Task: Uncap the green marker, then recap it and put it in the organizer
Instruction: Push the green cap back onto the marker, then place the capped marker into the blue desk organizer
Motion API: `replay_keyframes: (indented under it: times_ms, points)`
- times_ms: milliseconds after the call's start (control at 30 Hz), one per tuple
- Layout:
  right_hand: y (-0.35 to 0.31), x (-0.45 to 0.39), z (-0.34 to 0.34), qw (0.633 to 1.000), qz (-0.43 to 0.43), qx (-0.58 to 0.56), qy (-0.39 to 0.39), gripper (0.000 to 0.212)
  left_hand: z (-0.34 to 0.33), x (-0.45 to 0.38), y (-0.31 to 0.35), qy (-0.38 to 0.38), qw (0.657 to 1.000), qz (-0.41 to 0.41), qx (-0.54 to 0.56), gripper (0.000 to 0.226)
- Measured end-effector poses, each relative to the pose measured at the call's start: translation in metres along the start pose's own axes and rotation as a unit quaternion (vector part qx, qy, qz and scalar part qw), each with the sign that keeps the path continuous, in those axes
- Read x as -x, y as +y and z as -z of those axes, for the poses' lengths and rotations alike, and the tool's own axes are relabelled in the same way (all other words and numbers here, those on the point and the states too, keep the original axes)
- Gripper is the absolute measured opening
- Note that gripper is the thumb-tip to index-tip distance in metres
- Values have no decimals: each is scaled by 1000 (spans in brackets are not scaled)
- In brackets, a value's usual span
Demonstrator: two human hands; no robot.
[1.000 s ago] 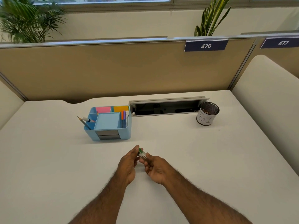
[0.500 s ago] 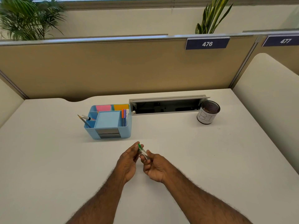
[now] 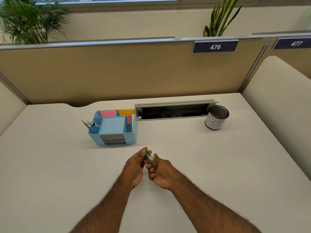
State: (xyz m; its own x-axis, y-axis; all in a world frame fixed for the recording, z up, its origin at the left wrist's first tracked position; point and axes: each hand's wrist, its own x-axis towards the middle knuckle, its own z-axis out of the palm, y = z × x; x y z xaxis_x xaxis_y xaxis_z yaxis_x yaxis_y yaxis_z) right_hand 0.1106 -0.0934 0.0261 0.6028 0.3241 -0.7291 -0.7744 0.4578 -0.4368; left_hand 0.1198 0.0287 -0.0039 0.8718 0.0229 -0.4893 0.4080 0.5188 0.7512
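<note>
Both hands have closed together: left hand (image 3: 134, 167) pinches the green marker (image 3: 150, 158) cap end, right hand (image 3: 159, 174) grips the barrel. Light, stiff, slippery.

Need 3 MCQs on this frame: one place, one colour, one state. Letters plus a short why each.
1. Where is the mesh cup relative to the organizer?
A. To its right, near the open cable slot's end
B. Inside it
C. In front of it, by the hands

2. What colour is the organizer?
A. Red
B. Light blue
C. Black

3. Where is the green marker right now?
A. Lying alone on the desk
B. Standing in the organizer
C. Held between both hands above the desk

Answers:
1 A: the cup stands at the right end of the cable slot, apart from the organizer.
2 B: its walls and centre tray are light blue.
3 C: the left hand and the right hand both grip it.
</note>
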Motion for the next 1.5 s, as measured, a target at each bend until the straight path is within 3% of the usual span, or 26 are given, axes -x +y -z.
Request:
replay_keyframes:
  times_ms: [67,200,333,433,500,533,600,667,800,900,1000,1200,1500]
  points:
    - [-6,2,-3,984,56,170,24,44,1,-2,2,21,1000,0,2,22]
    - [-17,-2,-7,851,167,493,67,37,4,-6,13,17,999,-3,-44,32]
    - [-30,-7,-15,771,233,584,102,37,2,-4,28,-12,989,-15,-144,29]
    - [-38,-12,-27,740,247,617,103,32,1,-4,42,7,976,-39,-212,41]
    - [-43,-15,-37,741,262,610,105,33,0,-4,50,74,956,-80,-273,52]
    - [-46,-17,-43,749,271,596,104,38,1,-6,55,128,928,-121,-329,55]
    - [-52,-19,-54,759,295,571,102,49,7,-7,65,231,831,-213,-458,55]
    - [-59,-24,-66,753,326,562,101,46,19,-9,76,281,747,-269,-539,58]
    - [-74,-35,-95,762,357,534,88,36,50,-17,92,244,620,-274,-694,68]
    - [-81,-47,-115,743,396,531,93,32,68,-26,98,200,569,-217,-768,76]
    - [-83,-62,-129,732,423,525,100,35,82,-30,98,167,551,-196,-794,79]
    - [-81,-90,-141,687,457,556,97,27,88,-32,98,162,551,-206,-792,79]
    - [-76,-115,-142,583,434,673,139,29,91,-35,98,158,557,-206,-789,79]
